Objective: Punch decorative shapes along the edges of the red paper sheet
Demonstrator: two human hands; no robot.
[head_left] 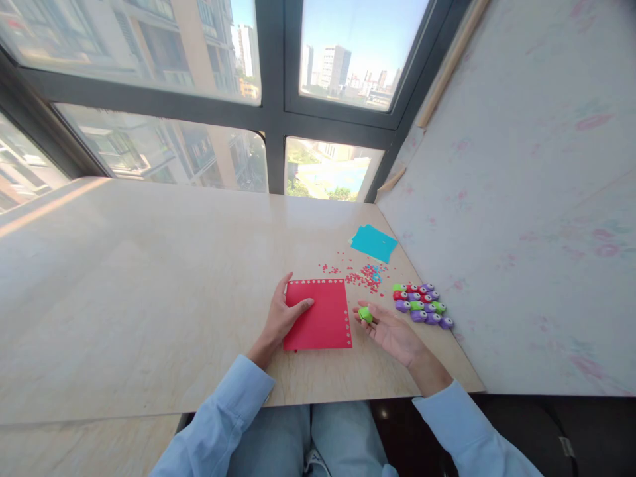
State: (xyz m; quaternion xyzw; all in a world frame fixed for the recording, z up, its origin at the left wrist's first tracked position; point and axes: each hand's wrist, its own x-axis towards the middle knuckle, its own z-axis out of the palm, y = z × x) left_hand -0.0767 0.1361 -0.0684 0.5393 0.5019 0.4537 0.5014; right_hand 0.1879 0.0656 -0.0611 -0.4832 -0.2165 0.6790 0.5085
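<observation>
Red paper sheet (318, 314), square with punched holes along far and right edges, lies flat on pale stone table (149, 278). Left hand (284, 317) rests flat on its left edge, fingers spread. Right hand (390, 329) palm-up just right of it, fingers loosely cradling green punch (365, 314). Glossy coloured punches (422, 305) clustered further right.
</observation>
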